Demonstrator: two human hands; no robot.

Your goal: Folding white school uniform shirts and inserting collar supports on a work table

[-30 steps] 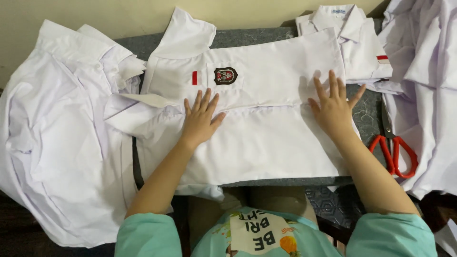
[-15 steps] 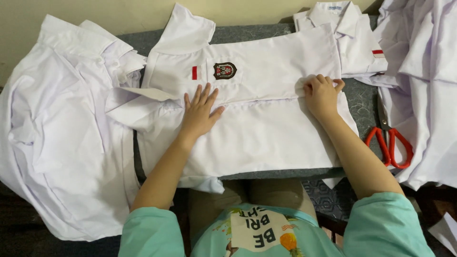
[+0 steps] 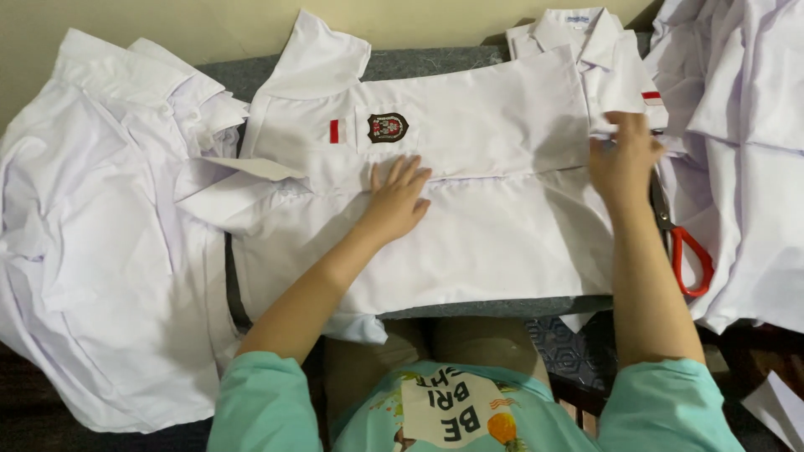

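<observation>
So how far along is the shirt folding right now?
Done: the white shirt lies spread flat, front up, on the grey surface, and a folded shirt sits behind it. In hand: the left hand presses flat on the shirt's middle, and the right hand takes a grip on its right edge. Left: a heap of shirts at the left and more white cloth at the right look unfolded.

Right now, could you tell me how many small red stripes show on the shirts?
2: one beside the badge on the middle shirt, one on the folded shirt's sleeve. Piles may hide more.
</observation>
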